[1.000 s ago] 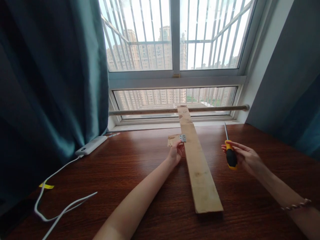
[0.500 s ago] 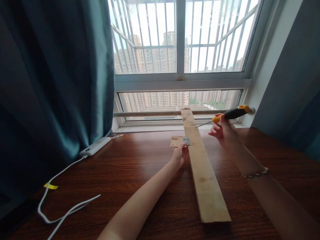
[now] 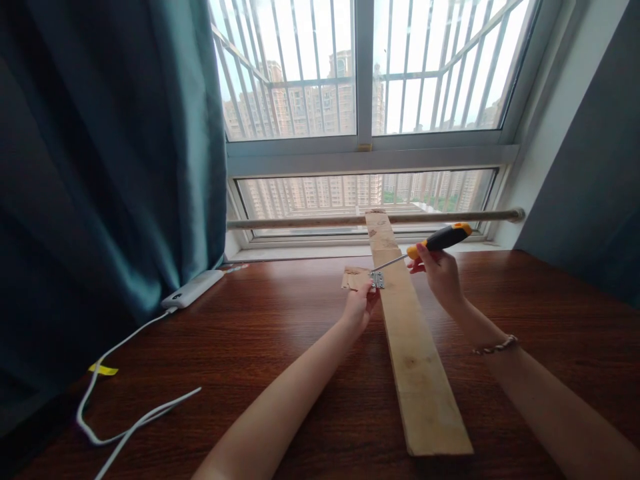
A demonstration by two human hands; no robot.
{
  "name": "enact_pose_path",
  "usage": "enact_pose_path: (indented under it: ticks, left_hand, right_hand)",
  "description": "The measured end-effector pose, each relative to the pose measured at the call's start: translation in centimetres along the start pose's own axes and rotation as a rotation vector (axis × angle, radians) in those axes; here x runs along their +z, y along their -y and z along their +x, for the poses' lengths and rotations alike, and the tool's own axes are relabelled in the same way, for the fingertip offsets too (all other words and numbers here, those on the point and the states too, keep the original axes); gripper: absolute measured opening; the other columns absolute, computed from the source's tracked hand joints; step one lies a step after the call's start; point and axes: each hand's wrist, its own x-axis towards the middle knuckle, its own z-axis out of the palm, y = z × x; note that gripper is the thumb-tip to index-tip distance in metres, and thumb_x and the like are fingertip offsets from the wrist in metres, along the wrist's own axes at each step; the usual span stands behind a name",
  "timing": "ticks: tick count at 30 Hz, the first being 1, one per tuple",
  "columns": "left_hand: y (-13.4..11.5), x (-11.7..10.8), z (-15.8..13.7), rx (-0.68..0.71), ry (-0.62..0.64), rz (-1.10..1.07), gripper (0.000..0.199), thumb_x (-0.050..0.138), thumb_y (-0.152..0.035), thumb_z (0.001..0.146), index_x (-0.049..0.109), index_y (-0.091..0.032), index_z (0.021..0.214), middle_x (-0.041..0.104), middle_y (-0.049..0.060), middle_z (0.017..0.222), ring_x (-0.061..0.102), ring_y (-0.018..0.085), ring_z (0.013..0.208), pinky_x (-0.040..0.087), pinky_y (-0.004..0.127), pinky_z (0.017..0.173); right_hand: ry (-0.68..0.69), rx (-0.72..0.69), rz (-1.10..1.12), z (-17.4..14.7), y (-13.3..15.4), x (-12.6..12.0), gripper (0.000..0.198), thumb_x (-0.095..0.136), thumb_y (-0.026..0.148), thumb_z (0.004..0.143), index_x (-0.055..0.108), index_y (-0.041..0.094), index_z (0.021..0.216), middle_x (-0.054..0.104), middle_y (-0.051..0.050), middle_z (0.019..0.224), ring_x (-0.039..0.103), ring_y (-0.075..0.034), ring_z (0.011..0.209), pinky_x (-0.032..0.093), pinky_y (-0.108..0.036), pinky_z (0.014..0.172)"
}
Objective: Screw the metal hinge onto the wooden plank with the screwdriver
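A long pale wooden board [image 3: 417, 353] lies lengthwise in front of me. A small metal hinge [image 3: 377, 280] sits at its left edge, one leaf over the board and the other by a small tan piece [image 3: 354, 278], cardboard or thin wood. My left hand [image 3: 361, 307] is closed at the hinge, thumb against its lower left side; its other fingers are partly hidden. My right hand [image 3: 440, 277] grips a screwdriver [image 3: 446, 237] with a black and yellow handle. The screwdriver's shaft slants down left across the board, its tip at the hinge's upper left.
The dark reddish wooden tabletop [image 3: 270, 333] stretches to a window sill. A horizontal rail [image 3: 450, 217] runs before the window, behind the board's far end. On the left are a white power strip [image 3: 193, 289], a white cable [image 3: 85, 407], a yellow tag [image 3: 103, 369] and a blue curtain [image 3: 150, 133].
My right hand has brought the screwdriver left and down, from over the board's right edge to the hinge. My left hand stays at the hinge. The view has shifted slightly.
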Motion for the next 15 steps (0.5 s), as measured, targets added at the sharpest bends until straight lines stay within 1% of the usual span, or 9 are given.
enact_pose_path:
  ticks: [5,11,15]
  left_hand:
    - [-0.23,0.24,-0.31,0.000,-0.020,0.023,0.009,0.061,-0.009,0.073,0.060,-0.014,0.080,0.067,0.003,0.075,0.061,0.010,0.062,0.050,0.023,0.065]
    - [-0.30,0.20,-0.34,0.006,-0.007,0.033,0.011,0.062,-0.010,0.072,0.060,-0.014,0.082,0.067,0.003,0.075,0.060,0.010,0.062,0.050,0.022,0.065]
    - [-0.36,0.18,-0.35,0.007,-0.017,0.036,0.009,0.061,-0.008,0.074,0.061,-0.014,0.081,0.066,0.002,0.075,0.059,0.009,0.061,0.049,0.021,0.063]
  right_hand:
    - [-0.003,-0.019,-0.087,0.02,-0.55,-0.12,0.038,0.057,0.052,0.077,0.060,0.014,0.073,0.060,-0.001,0.055,0.060,-0.014,0.047,0.052,-0.027,0.045]
    - [-0.030,-0.027,-0.080,-0.16,-0.61,-0.08,0.038,0.057,0.051,0.077,0.061,0.014,0.074,0.060,-0.001,0.056,0.060,-0.014,0.049,0.054,-0.027,0.047]
    - [-0.002,-0.016,-0.068,-0.07,-0.54,-0.11,0.037,0.057,0.051,0.077,0.061,0.014,0.075,0.059,0.000,0.055,0.060,-0.015,0.049,0.053,-0.028,0.047]
